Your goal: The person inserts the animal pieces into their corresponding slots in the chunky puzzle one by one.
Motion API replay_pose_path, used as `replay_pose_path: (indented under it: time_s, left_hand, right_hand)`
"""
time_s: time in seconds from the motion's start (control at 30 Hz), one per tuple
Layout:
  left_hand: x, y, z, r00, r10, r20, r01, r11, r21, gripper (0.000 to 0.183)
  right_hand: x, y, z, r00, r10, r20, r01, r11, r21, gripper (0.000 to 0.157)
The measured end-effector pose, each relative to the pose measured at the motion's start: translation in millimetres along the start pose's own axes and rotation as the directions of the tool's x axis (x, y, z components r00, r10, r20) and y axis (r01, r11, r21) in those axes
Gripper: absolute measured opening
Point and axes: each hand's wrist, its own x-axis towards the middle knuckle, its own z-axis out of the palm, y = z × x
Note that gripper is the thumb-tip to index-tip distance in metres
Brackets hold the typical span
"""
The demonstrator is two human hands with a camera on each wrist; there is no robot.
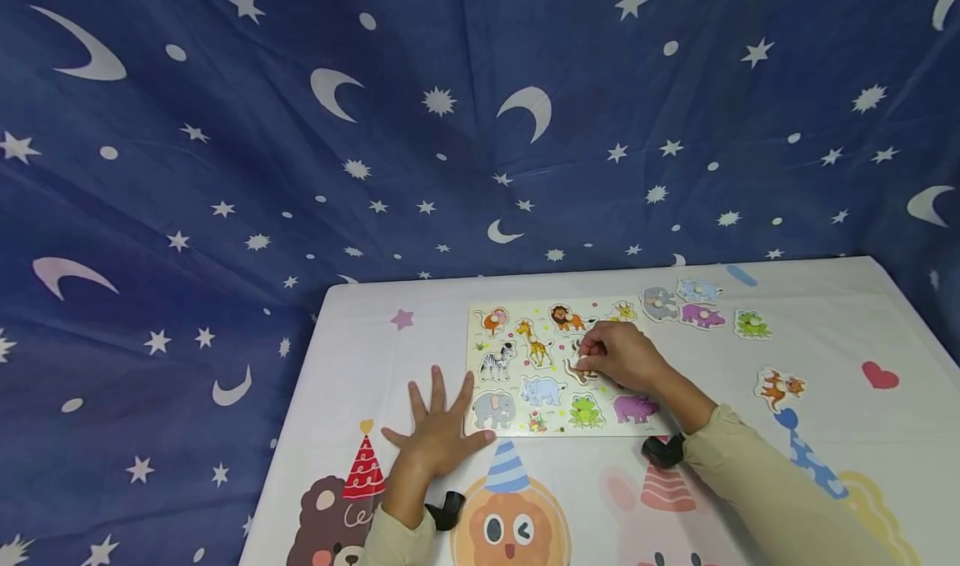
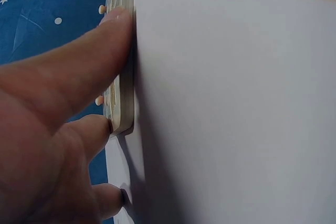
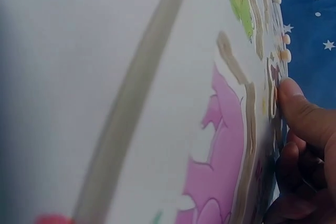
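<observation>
The right grip pinches the brown animal piece, likely light, stiff and best knob-held, while the left grip splays against the board.

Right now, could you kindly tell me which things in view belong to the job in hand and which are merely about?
Part of the job: puzzle board; loose elephant, blue animal, purple animal, frog and kangaroo pieces; left hand at the board's edge; right hand over it.

Merely about: starry backdrop; table cover with its printed heart.
</observation>
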Motion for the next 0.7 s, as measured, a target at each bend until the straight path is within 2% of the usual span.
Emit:
replay_pose_path:
  time_s: [0.7]
  left_hand:
    - [1.0, -1.4, 0.2, 1.0, 0.014, -0.002, -0.014, 1.0, -0.009, 0.094]
  right_hand:
    - [-1.5, -0.4, 1.4, 0.999, 0.029, 0.018, -0.029, 0.999, -0.026, 0.019]
